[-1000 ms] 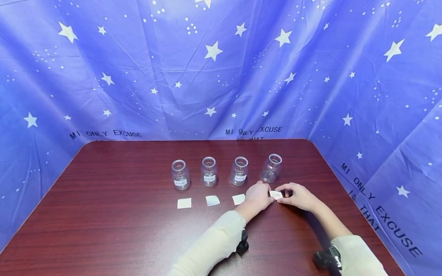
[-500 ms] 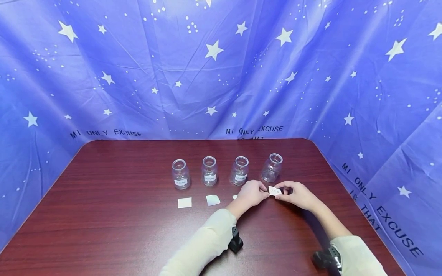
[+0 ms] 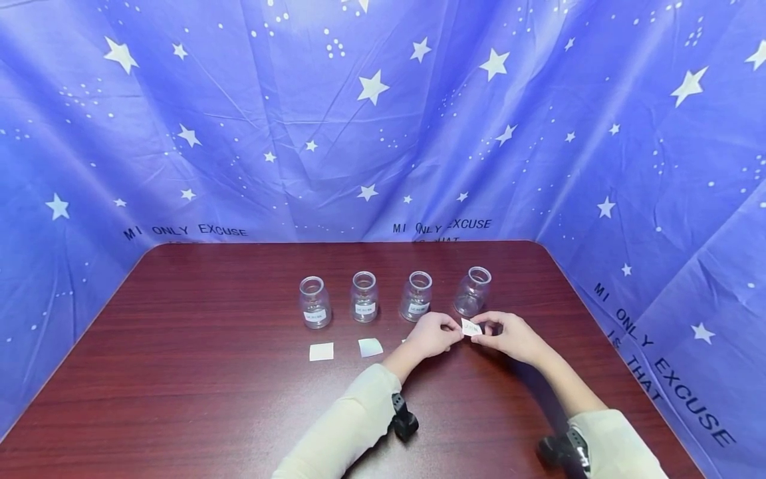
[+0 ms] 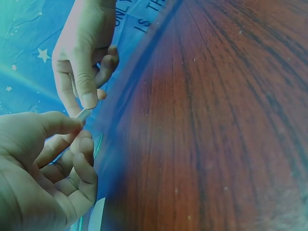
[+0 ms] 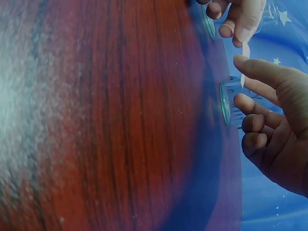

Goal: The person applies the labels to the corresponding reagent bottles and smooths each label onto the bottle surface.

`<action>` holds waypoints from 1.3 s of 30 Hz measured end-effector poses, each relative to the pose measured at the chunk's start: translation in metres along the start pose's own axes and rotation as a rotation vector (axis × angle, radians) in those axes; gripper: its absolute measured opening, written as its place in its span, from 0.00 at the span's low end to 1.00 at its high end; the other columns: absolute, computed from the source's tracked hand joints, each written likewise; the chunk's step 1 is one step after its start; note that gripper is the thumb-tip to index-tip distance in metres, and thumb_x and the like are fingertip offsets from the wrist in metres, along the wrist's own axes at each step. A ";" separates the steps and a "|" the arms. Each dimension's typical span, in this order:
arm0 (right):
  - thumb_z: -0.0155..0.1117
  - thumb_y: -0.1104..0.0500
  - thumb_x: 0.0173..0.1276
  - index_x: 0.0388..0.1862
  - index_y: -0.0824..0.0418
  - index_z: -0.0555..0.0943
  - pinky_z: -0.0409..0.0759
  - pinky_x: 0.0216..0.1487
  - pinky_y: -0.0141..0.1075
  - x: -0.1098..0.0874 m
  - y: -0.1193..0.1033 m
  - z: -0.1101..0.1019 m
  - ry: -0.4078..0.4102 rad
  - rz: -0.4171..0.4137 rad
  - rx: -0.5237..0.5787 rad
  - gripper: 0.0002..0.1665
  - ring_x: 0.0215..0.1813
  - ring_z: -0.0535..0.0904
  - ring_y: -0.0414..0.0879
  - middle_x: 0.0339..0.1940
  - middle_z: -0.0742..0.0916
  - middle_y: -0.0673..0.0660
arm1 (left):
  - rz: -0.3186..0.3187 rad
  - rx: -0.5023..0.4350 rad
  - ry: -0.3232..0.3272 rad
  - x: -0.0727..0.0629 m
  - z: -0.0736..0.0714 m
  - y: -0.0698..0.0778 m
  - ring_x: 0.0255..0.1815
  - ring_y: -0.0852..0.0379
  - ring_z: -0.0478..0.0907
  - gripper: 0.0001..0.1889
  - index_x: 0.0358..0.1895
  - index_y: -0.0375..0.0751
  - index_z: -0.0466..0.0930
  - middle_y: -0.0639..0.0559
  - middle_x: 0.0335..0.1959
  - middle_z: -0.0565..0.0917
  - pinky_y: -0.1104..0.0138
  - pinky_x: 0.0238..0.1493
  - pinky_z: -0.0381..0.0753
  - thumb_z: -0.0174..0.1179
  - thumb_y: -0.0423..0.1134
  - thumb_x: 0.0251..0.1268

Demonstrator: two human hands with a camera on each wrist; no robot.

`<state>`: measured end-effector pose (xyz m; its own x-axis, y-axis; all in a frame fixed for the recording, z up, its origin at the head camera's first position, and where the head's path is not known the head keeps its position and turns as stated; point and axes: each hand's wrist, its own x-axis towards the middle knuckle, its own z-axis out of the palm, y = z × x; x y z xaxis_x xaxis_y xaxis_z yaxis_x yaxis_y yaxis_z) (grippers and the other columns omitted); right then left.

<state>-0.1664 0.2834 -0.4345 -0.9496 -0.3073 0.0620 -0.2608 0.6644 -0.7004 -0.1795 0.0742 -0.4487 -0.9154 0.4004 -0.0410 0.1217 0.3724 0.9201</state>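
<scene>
A small white label [image 3: 471, 327] with handwriting on it is held up between my two hands above the table. My left hand [image 3: 431, 334] pinches its left edge between thumb and finger. On the opposite edge, my right hand [image 3: 513, 337] grips it with thumb and fingertips; the right wrist view shows this label [image 5: 245, 50] almost edge-on. Just behind the hands stands a clear glass jar [image 3: 473, 294] with no label visible on it. To its left are three similar jars, the nearest of them [image 3: 417, 296] bearing a white label low on its front.
The other labelled jars [image 3: 364, 296] [image 3: 314, 303] stand in the same row. In front of them lie white paper pieces [image 3: 321, 351] [image 3: 370, 347], a third mostly hidden by the left forearm. The dark red table [image 3: 179, 372] ends at a blue starred curtain [image 3: 371, 146].
Both hands have risen slightly and shifted left with the label. The left hand has drawn back a little, and its forearm now covers most of the third paper piece.
</scene>
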 end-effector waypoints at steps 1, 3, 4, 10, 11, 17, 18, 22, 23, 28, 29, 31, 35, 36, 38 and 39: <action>0.76 0.62 0.63 0.50 0.66 0.86 0.64 0.23 0.29 0.000 -0.001 0.000 0.005 -0.001 0.003 0.17 0.22 0.66 0.32 0.25 0.78 0.46 | 0.004 -0.010 0.005 0.000 0.000 0.000 0.19 0.65 0.75 0.05 0.38 0.32 0.88 0.46 0.24 0.86 0.78 0.23 0.72 0.66 0.31 0.64; 0.76 0.63 0.62 0.52 0.68 0.85 0.65 0.23 0.29 -0.001 -0.002 0.001 0.026 -0.004 0.005 0.20 0.22 0.67 0.33 0.26 0.78 0.47 | 0.005 -0.027 0.018 -0.001 -0.001 -0.001 0.19 0.65 0.74 0.06 0.38 0.32 0.89 0.42 0.25 0.87 0.78 0.23 0.71 0.66 0.31 0.64; 0.76 0.63 0.62 0.54 0.69 0.84 0.66 0.24 0.29 -0.001 -0.004 0.002 0.041 -0.006 0.004 0.22 0.22 0.67 0.33 0.26 0.79 0.47 | 0.007 -0.029 0.028 -0.001 -0.001 -0.001 0.19 0.65 0.74 0.06 0.38 0.32 0.89 0.40 0.26 0.88 0.78 0.23 0.70 0.65 0.32 0.64; 0.76 0.63 0.64 0.59 0.69 0.82 0.69 0.29 0.30 -0.003 -0.015 0.005 0.140 -0.023 -0.025 0.25 0.26 0.69 0.33 0.30 0.80 0.50 | 0.002 -0.040 0.075 -0.002 -0.006 0.002 0.19 0.65 0.76 0.08 0.39 0.33 0.89 0.43 0.27 0.88 0.77 0.26 0.71 0.63 0.32 0.63; 0.76 0.63 0.64 0.58 0.68 0.83 0.69 0.29 0.31 -0.003 -0.017 0.005 0.156 -0.028 -0.030 0.24 0.26 0.69 0.33 0.30 0.80 0.50 | 0.000 -0.046 0.077 -0.002 -0.007 0.002 0.19 0.65 0.76 0.08 0.39 0.33 0.89 0.44 0.27 0.88 0.77 0.26 0.72 0.62 0.32 0.63; 0.75 0.64 0.64 0.47 0.63 0.89 0.69 0.32 0.30 -0.005 -0.028 0.009 0.276 -0.096 -0.105 0.12 0.30 0.69 0.32 0.27 0.79 0.47 | 0.000 -0.057 0.078 -0.003 -0.007 0.001 0.18 0.66 0.74 0.08 0.39 0.33 0.88 0.40 0.28 0.88 0.77 0.24 0.71 0.62 0.31 0.62; 0.75 0.65 0.64 0.45 0.62 0.89 0.69 0.32 0.29 -0.004 -0.029 0.009 0.294 -0.110 -0.113 0.10 0.30 0.69 0.32 0.27 0.78 0.46 | 0.003 -0.056 0.077 -0.003 -0.007 0.001 0.18 0.67 0.73 0.08 0.39 0.33 0.88 0.40 0.28 0.88 0.77 0.24 0.71 0.62 0.32 0.63; 0.75 0.66 0.63 0.40 0.61 0.90 0.70 0.33 0.28 -0.004 -0.030 0.011 0.302 -0.133 -0.111 0.07 0.31 0.69 0.31 0.26 0.79 0.45 | 0.018 -0.059 0.068 -0.004 -0.007 0.002 0.18 0.67 0.73 0.08 0.40 0.32 0.88 0.38 0.30 0.89 0.77 0.22 0.70 0.62 0.32 0.64; 0.75 0.66 0.63 0.40 0.61 0.90 0.70 0.33 0.28 -0.004 -0.029 0.012 0.294 -0.138 -0.108 0.06 0.31 0.70 0.30 0.26 0.80 0.45 | 0.024 -0.065 0.063 -0.004 -0.007 0.003 0.18 0.67 0.73 0.08 0.41 0.32 0.88 0.37 0.30 0.89 0.77 0.21 0.70 0.63 0.33 0.65; 0.74 0.66 0.65 0.41 0.62 0.91 0.75 0.35 0.29 -0.004 -0.029 0.011 0.229 -0.138 -0.093 0.06 0.33 0.73 0.29 0.31 0.88 0.51 | 0.049 -0.103 0.024 -0.006 -0.007 0.006 0.19 0.65 0.73 0.08 0.43 0.31 0.88 0.34 0.35 0.89 0.76 0.20 0.70 0.65 0.34 0.70; 0.74 0.66 0.65 0.41 0.62 0.91 0.75 0.36 0.29 -0.004 -0.029 0.010 0.218 -0.134 -0.087 0.06 0.33 0.73 0.29 0.33 0.89 0.52 | 0.053 -0.108 0.021 -0.007 -0.008 0.007 0.20 0.65 0.73 0.08 0.44 0.31 0.88 0.34 0.36 0.89 0.76 0.20 0.70 0.65 0.34 0.71; 0.73 0.67 0.66 0.42 0.63 0.91 0.76 0.36 0.29 -0.004 -0.028 0.009 0.201 -0.125 -0.073 0.07 0.33 0.74 0.29 0.35 0.91 0.54 | 0.062 -0.107 0.020 -0.007 -0.008 0.007 0.20 0.65 0.73 0.08 0.44 0.31 0.87 0.34 0.36 0.89 0.76 0.19 0.70 0.65 0.34 0.71; 0.72 0.67 0.67 0.43 0.64 0.90 0.76 0.35 0.29 -0.002 -0.027 0.008 0.176 -0.108 -0.039 0.07 0.33 0.74 0.29 0.36 0.91 0.56 | 0.069 -0.112 0.032 -0.007 -0.007 0.007 0.20 0.66 0.72 0.08 0.44 0.31 0.87 0.33 0.36 0.88 0.76 0.19 0.69 0.65 0.33 0.71; 0.72 0.67 0.68 0.44 0.64 0.90 0.76 0.35 0.29 -0.002 -0.028 0.008 0.172 -0.107 -0.031 0.07 0.33 0.74 0.29 0.36 0.91 0.56 | 0.070 -0.118 0.034 -0.006 -0.007 0.007 0.20 0.66 0.72 0.08 0.44 0.30 0.87 0.33 0.36 0.88 0.76 0.19 0.69 0.65 0.33 0.71; 0.71 0.67 0.68 0.44 0.65 0.90 0.76 0.35 0.29 -0.002 -0.028 0.008 0.166 -0.099 -0.014 0.07 0.32 0.75 0.30 0.36 0.91 0.57 | 0.072 -0.132 0.039 -0.006 -0.007 0.007 0.20 0.66 0.72 0.08 0.44 0.30 0.87 0.31 0.35 0.88 0.76 0.18 0.69 0.65 0.33 0.71; 0.71 0.66 0.68 0.44 0.65 0.90 0.76 0.35 0.29 -0.002 -0.027 0.007 0.164 -0.095 -0.008 0.07 0.32 0.75 0.30 0.36 0.91 0.57 | 0.073 -0.138 0.040 -0.006 -0.007 0.008 0.19 0.66 0.71 0.08 0.44 0.29 0.87 0.31 0.35 0.88 0.76 0.18 0.69 0.65 0.32 0.71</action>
<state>-0.1564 0.2605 -0.4207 -0.9362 -0.2536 0.2431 -0.3510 0.6437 -0.6801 -0.1755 0.0692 -0.4388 -0.9209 0.3876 0.0412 0.1374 0.2240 0.9649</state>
